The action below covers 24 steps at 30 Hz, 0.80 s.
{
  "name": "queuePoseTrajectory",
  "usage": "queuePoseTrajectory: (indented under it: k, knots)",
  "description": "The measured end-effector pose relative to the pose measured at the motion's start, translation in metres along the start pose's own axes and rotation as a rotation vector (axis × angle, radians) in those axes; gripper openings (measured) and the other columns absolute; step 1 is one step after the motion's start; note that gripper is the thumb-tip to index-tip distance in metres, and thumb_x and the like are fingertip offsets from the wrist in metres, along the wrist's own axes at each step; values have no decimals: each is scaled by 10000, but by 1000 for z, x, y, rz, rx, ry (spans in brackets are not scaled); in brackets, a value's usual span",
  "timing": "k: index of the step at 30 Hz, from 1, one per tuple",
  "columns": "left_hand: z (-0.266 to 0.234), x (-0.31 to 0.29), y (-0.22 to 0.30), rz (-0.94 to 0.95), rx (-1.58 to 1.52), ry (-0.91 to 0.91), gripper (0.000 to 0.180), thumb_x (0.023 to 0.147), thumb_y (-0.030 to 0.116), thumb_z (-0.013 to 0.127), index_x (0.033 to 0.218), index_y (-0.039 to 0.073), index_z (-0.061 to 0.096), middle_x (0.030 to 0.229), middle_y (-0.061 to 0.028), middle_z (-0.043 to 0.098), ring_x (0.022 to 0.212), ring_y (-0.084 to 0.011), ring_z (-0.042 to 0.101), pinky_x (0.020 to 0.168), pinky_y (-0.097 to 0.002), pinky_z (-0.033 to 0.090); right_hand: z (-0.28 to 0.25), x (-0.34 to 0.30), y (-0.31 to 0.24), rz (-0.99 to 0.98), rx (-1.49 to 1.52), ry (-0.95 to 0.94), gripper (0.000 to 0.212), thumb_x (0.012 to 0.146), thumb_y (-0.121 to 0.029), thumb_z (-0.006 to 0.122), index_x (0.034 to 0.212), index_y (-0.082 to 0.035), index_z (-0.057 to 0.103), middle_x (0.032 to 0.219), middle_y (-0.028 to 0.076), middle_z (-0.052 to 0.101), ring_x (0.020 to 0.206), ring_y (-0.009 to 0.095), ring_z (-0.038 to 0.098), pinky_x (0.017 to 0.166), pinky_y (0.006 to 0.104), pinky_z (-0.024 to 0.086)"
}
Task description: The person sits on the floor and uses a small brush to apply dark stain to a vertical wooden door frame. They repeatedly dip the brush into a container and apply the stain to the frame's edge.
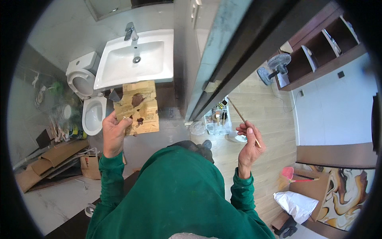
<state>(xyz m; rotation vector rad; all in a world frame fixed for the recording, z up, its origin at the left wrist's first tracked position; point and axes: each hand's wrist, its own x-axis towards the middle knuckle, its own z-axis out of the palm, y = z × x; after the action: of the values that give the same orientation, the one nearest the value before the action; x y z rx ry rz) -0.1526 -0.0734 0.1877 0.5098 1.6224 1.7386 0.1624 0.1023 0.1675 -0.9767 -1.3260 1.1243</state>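
Observation:
My left hand (115, 133) grips a flat piece of tan cardboard (150, 115) by its lower left edge, thumb on top. Dark brown smears and blobs of what looks like paint (137, 99) lie on the cardboard. A small grey blade-like piece (115, 95) sticks out at its upper left; I cannot tell whether my hand holds it too. Out to the right, my right hand (250, 145) is closed around a thin wooden stick like a slim paintbrush (237, 112), its far end pointing up and left toward the dark door frame (238, 51).
Ahead stands a white washbasin (167, 59), with a toilet (93, 115) to its left. Several brushes and small containers lie on a mat (227, 126) beyond the door frame. Cardboard scraps (55, 157) lean at left. A fan (278, 61) and a white sack (294, 205) are at right.

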Motion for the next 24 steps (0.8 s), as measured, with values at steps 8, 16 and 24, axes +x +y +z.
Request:
queuePoseTrajectory:
  k: [8, 16, 24]
  knots:
    - [6, -2, -7, 4, 39, 10, 348, 834, -40, 585, 1177, -97, 568, 1021, -133, 694, 861, -167, 670, 760, -279, 545, 16, -6, 40, -372, -198, -47, 227, 913, 28, 530, 1090, 72, 665, 1043, 181, 663, 907, 244, 662, 751, 318, 554]
    - [17, -7, -6, -20, 144, 18, 347, 828, -17, 599, 1168, -76, 572, 1026, -138, 691, 783, -174, 688, 611, -288, 556, 28, -3, 60, -541, -212, -33, 265, 857, -13, 608, 1106, 43, 678, 1032, 188, 636, 862, 301, 640, 737, 358, 524]
    - [22, -12, 3, -25, 178, 11, 362, 805, -55, 587, 1165, -96, 574, 1056, -155, 691, 850, -176, 692, 771, -298, 572, 41, 7, 79, -593, -126, 19, 271, 839, -11, 619, 1100, 34, 675, 1027, 156, 625, 826, 277, 621, 689, 350, 514]
